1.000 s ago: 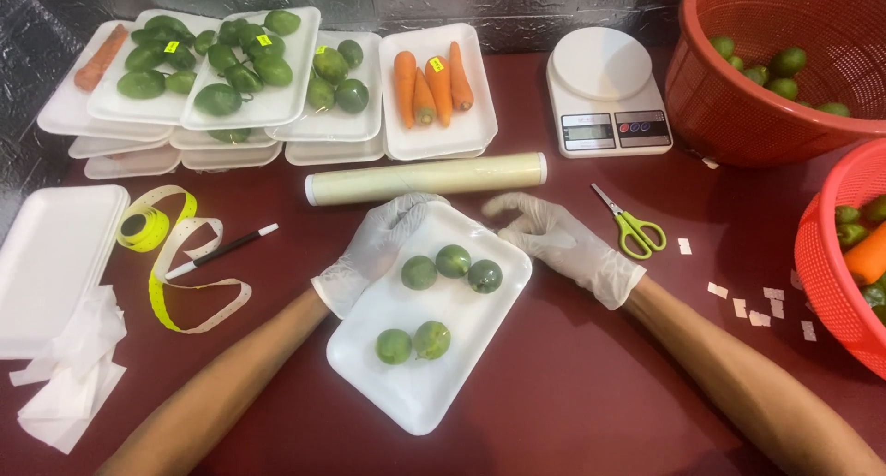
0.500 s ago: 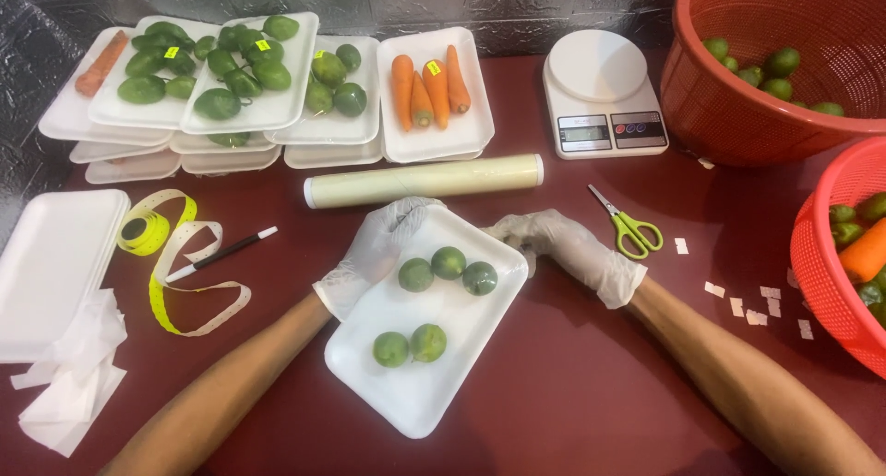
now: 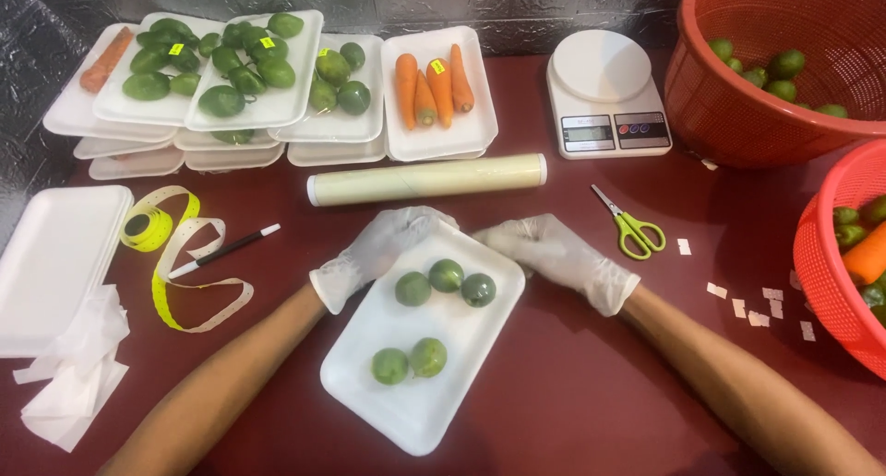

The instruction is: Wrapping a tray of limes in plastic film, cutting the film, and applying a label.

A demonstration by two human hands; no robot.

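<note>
head view | white foam tray (image 3: pixel 434 384) with five green limes (image 3: pixel 446 275) centred near on counter (image 3: pixel 572 393) | gloved left hand (image 3: pixel 383 247) grip grasping tray's far-left edge | gloved right hand (image 3: pixel 544 250) grip grasping far-right corner | cling-film roll (image 3: pixel 426 179) just beyond, unwrapped | filled trays (image 3: pixel 441 93) stacked far left, done | limes waiting in red basket (image 3: pixel 775 79)

- The big red basket (image 3: pixel 738 116) is cut by the top and right edges.
- The second basket (image 3: pixel 831 255) is cut at the right edge.
- The lower trays (image 3: pixel 138 162) are mostly hidden under the filled ones.
- The scale (image 3: pixel 604 98) display is too small to tell.
</note>
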